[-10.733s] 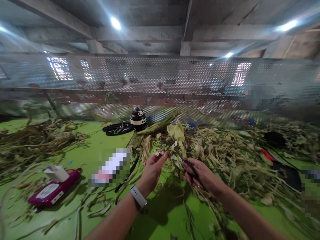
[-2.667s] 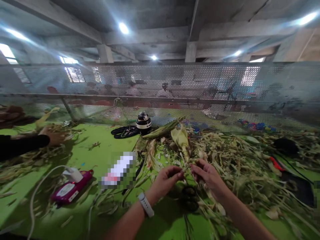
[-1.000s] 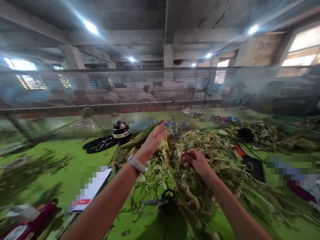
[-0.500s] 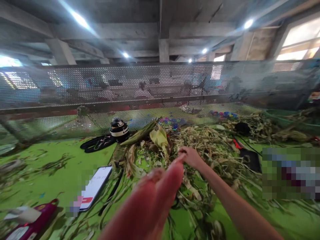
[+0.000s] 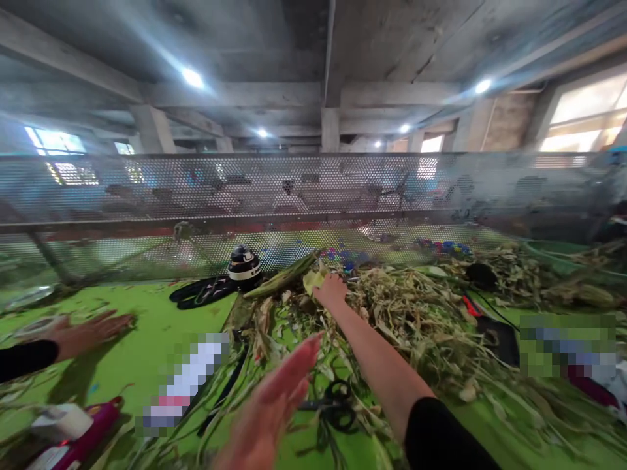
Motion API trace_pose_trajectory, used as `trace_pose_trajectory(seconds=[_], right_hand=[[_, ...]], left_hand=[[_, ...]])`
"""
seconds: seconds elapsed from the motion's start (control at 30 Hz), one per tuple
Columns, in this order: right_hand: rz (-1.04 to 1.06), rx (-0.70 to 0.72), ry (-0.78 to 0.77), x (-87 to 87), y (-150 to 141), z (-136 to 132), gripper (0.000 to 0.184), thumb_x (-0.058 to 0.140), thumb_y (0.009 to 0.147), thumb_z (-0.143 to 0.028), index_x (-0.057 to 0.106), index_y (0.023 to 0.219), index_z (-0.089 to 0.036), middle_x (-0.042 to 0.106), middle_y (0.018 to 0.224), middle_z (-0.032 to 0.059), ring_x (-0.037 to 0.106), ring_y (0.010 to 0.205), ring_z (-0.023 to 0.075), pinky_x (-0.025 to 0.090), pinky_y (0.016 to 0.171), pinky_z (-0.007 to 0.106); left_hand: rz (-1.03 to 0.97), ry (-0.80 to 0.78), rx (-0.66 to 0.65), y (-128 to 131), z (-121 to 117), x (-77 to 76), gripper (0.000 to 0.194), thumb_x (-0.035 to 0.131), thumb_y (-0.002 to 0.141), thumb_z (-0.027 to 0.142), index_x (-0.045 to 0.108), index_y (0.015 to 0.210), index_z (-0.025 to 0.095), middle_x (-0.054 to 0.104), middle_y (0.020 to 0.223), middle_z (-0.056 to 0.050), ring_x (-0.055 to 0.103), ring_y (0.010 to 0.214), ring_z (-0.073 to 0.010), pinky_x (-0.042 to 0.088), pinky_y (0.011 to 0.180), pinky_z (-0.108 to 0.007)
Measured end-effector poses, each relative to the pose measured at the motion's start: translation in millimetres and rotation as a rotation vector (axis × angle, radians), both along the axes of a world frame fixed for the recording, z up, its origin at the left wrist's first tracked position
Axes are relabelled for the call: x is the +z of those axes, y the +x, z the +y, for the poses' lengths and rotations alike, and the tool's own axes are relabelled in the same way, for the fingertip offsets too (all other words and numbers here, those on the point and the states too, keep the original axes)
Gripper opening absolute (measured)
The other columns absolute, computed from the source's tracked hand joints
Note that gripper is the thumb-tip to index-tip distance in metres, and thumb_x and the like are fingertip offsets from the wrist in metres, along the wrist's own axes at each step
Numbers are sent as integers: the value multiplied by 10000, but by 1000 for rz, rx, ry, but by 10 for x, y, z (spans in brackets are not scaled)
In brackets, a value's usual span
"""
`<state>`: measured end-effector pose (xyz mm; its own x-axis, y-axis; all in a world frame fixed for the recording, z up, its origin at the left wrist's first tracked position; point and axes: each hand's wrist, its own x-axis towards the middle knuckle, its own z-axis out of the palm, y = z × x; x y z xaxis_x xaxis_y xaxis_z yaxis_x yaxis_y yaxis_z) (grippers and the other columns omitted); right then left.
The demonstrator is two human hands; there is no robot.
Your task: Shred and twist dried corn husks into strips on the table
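Observation:
My right hand [image 5: 330, 290] is stretched forward, its fingers closed on a pale yellow-green corn husk [image 5: 313, 279]. The fingertips are partly hidden behind the hand. Near the camera and blurred, my left hand [image 5: 274, 405] is held above the table with straight fingers and nothing in it. Just right of it lie black-handled scissors [image 5: 337, 408] among loose strands. A large heap of dried husk strips [image 5: 411, 300] spreads to the right of my right hand. A long green husk bundle [image 5: 281, 277] lies to its left.
At the left, a co-worker's hand [image 5: 98, 329] lies over the green table [image 5: 157, 326]. A black-and-white rounded device [image 5: 245, 266], a blurred-out phone [image 5: 189, 378] and a maroon tool [image 5: 98, 421] are nearby. A perforated metal screen [image 5: 206, 189] stands along the back.
My right hand has moved from the heap leftward and forward onto the husk. My left hand has drawn back and down, uncovering the scissors. The co-worker's hand has appeared at the left.

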<state>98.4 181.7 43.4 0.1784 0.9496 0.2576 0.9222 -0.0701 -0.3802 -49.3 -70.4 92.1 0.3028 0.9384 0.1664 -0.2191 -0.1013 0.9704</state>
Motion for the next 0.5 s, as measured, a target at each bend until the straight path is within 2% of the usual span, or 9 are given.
trace_pose_trajectory(seconds=[0.1,0.17,0.23,0.37,0.43,0.5], right_hand=[[-19,35,-14,24,28,44,350,546,744,-316,607,1019,-107,595,1079,197,568,1005,298,421,782,350],[-24,60,-18,56,91,37,274,489,788,-286,626,971,-134,622,1033,167,594,963,267,424,753,319],[-24,76,-9,98,171,5,259,429,828,-265,625,956,-154,634,1013,139,605,941,239,420,743,300],[-7,80,20,166,248,-58,287,369,867,-313,595,981,-178,620,1043,110,592,960,213,417,751,283],[8,62,24,171,204,-51,366,386,853,-419,578,1014,-152,601,1069,141,584,975,239,424,755,302],[22,33,29,155,121,-12,489,443,802,-508,553,1062,-109,574,1098,191,566,1004,284,425,771,339]], left_hand=[[36,-47,76,40,196,-1,696,674,617,515,497,1252,292,375,1414,-30,244,1324,-319,207,1086,-474],[94,-161,115,35,348,-42,601,651,681,456,508,1232,264,388,1404,-64,302,1301,-302,212,1077,-465],[99,-188,175,29,563,-144,509,636,708,426,550,1171,231,434,1369,-81,310,1301,-265,202,1082,-420],[78,-189,340,74,1092,-440,464,676,668,379,595,1076,175,512,1293,-115,411,1234,-255,273,1039,-359],[95,-189,431,129,1276,-557,460,707,620,344,610,1022,141,575,1205,-137,494,1148,-271,326,996,-359],[93,-182,445,191,1351,-634,416,699,619,320,618,986,142,606,1152,-135,532,1095,-269,370,955,-356]])
